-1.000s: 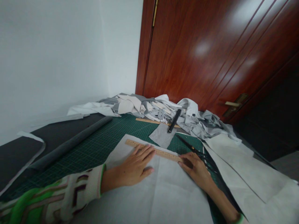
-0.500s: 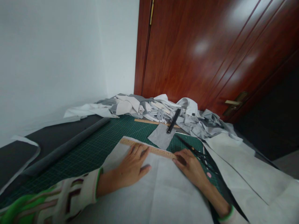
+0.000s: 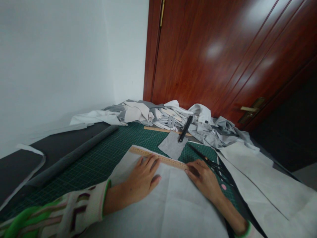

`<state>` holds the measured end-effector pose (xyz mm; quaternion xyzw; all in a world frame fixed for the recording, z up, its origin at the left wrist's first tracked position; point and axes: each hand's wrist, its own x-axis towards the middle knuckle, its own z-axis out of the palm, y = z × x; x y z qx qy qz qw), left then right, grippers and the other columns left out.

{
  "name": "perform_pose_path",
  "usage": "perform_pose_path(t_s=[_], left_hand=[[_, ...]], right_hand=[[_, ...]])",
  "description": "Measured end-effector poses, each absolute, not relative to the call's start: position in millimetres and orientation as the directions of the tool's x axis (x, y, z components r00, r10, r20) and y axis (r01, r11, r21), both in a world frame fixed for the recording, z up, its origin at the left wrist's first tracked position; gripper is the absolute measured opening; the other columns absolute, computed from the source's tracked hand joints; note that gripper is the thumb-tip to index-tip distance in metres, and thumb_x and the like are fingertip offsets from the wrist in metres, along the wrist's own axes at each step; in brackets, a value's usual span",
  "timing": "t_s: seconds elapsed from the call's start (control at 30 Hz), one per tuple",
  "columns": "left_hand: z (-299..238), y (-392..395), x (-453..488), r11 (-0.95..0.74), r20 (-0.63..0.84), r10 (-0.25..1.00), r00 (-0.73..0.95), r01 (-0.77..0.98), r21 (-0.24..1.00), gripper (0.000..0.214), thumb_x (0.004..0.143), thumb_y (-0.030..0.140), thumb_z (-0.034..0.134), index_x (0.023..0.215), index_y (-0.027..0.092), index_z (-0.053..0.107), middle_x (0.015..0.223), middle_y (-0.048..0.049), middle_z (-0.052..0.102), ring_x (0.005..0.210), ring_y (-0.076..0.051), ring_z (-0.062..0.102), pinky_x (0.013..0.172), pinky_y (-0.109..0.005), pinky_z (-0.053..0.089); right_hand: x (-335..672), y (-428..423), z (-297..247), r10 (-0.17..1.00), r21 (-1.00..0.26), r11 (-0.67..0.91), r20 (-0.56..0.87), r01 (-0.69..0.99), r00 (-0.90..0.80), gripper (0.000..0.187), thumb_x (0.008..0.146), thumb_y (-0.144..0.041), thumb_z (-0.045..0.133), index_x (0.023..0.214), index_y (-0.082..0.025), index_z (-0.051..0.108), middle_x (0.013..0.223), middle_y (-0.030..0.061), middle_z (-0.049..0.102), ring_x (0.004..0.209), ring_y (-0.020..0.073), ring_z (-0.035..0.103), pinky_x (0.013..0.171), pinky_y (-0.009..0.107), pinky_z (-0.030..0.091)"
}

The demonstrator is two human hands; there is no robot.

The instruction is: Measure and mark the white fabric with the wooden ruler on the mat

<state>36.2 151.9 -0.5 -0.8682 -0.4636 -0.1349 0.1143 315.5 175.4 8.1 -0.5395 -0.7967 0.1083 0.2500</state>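
A wooden ruler (image 3: 170,161) lies along the far edge of a large white cloth (image 3: 178,198), which is spread over the green cutting mat (image 3: 106,150). My left hand (image 3: 141,177) rests flat on the cloth with fingers apart, its fingertips at the ruler's near edge. At the ruler's right end my right hand (image 3: 204,178) is closed, thumb and fingers pinching that end. Black-handled scissors (image 3: 209,161) lie just beyond my right hand, partly hidden behind it. A small grey cloth piece (image 3: 172,145) sits past the ruler.
A black bar-shaped object (image 3: 185,129) lies across the grey piece. Behind runs a second wooden strip (image 3: 155,129) and a heap of fabric scraps (image 3: 138,112) against the door (image 3: 198,59). A long dark roll (image 3: 74,155) is at left, white sheets (image 3: 262,175) at right.
My left fingertips have slid slightly back toward me along the cloth, baring more of the ruler. My right hand keeps its grip at the ruler's end. The view has shifted slightly.
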Motion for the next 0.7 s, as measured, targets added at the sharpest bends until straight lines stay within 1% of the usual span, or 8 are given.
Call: perform_pose_path(t_s=[0.2, 0.3, 0.43, 0.7], left_hand=[[3.4, 148.4, 38.6, -0.514, 0.317, 0.799, 0.512, 0.854, -0.084, 0.046, 0.099, 0.035, 0.041, 0.138, 0.013, 0.049, 0.143, -0.0150, 0.052, 0.132, -0.031, 0.045, 0.101, -0.047, 0.041], [3.2, 148.2, 38.4, -0.504, 0.296, 0.812, 0.503, 0.860, -0.078, 0.047, 0.099, 0.034, 0.043, 0.139, 0.012, 0.049, 0.145, -0.0150, 0.050, 0.133, -0.033, 0.044, 0.102, -0.050, 0.040], [1.4, 149.1, 38.5, -0.493, 0.309, 0.812, 0.495, 0.865, -0.090, 0.047, 0.098, 0.032, 0.042, 0.140, 0.013, 0.048, 0.145, -0.0155, 0.050, 0.133, -0.034, 0.044, 0.103, -0.054, 0.038], [4.5, 148.5, 40.4, -0.484, 0.304, 0.815, 0.492, 0.868, -0.110, 0.046, 0.096, 0.030, 0.044, 0.139, 0.014, 0.049, 0.143, -0.0160, 0.052, 0.133, -0.034, 0.044, 0.100, -0.053, 0.042]], right_hand=[[313.7, 173.7, 9.3, 0.913, -0.412, 0.389, 0.295, 0.824, -0.283, 0.016, 0.092, -0.028, 0.057, 0.102, -0.021, 0.067, 0.100, 0.0068, 0.064, 0.097, 0.0240, 0.061, 0.088, 0.040, 0.049], [313.4, 173.5, 9.0, 0.912, -0.394, 0.387, 0.296, 0.834, -0.284, 0.016, 0.092, -0.028, 0.057, 0.102, -0.020, 0.067, 0.100, 0.0073, 0.064, 0.097, 0.0243, 0.060, 0.088, 0.040, 0.049], [313.1, 173.4, 8.5, 0.908, -0.378, 0.394, 0.301, 0.838, -0.292, 0.015, 0.092, -0.027, 0.056, 0.101, -0.020, 0.067, 0.100, 0.0074, 0.065, 0.098, 0.0245, 0.060, 0.089, 0.040, 0.049], [312.0, 171.6, 10.4, 0.902, -0.358, 0.399, 0.317, 0.844, -0.292, 0.015, 0.092, -0.027, 0.057, 0.101, -0.021, 0.067, 0.098, 0.0072, 0.064, 0.094, 0.0243, 0.061, 0.086, 0.039, 0.050]])
